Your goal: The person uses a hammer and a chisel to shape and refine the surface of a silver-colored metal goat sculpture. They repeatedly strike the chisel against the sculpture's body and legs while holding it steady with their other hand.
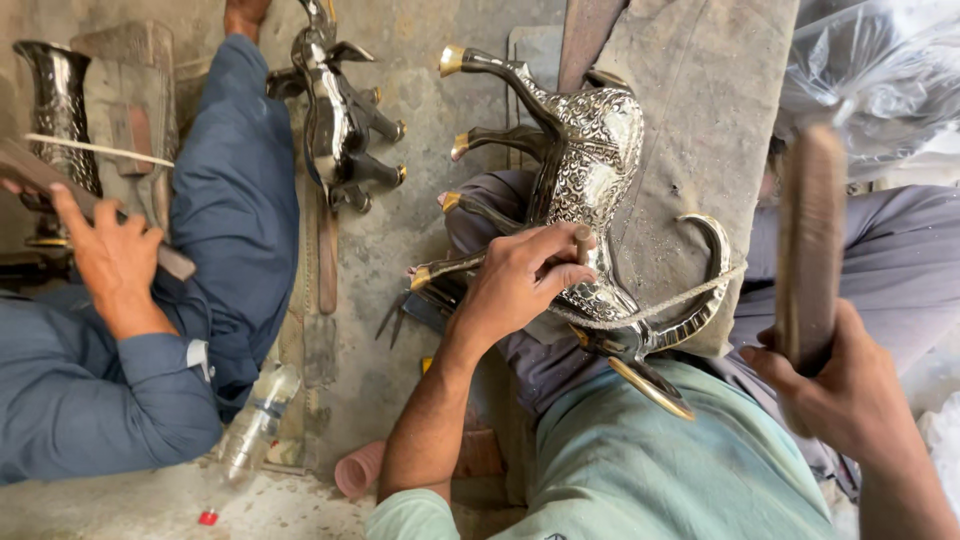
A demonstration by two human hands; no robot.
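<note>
Dusty grey concrete floor (400, 260) fills the scene, seen from above. Nearest, at five o'clock, the right hand (840, 385) has its fingers closed round the handle of a wooden mallet (808, 250), which stands raised and blurred. At the centre the left hand (520, 280) grips a short chisel (582, 240), its tip touching the flank of a silver metal animal figure (590, 150). That figure lies on its side across the person's lap and a grey cloth (700, 100), reaching from the centre toward twelve o'clock; its body is bright and densely engraved, its four thin legs point toward nine o'clock and end in brass hooves, and its curved neck bends round at three o'clock, with a cord (660, 305) looped over it. Farther off, at eleven o'clock, a second, darker animal figure (335, 110) lies on the floor. At nine o'clock another person's hand (110, 255) holds a tool beside an engraved metal vase (60, 110). A clear plastic bottle (255, 425) lies at seven o'clock.
</note>
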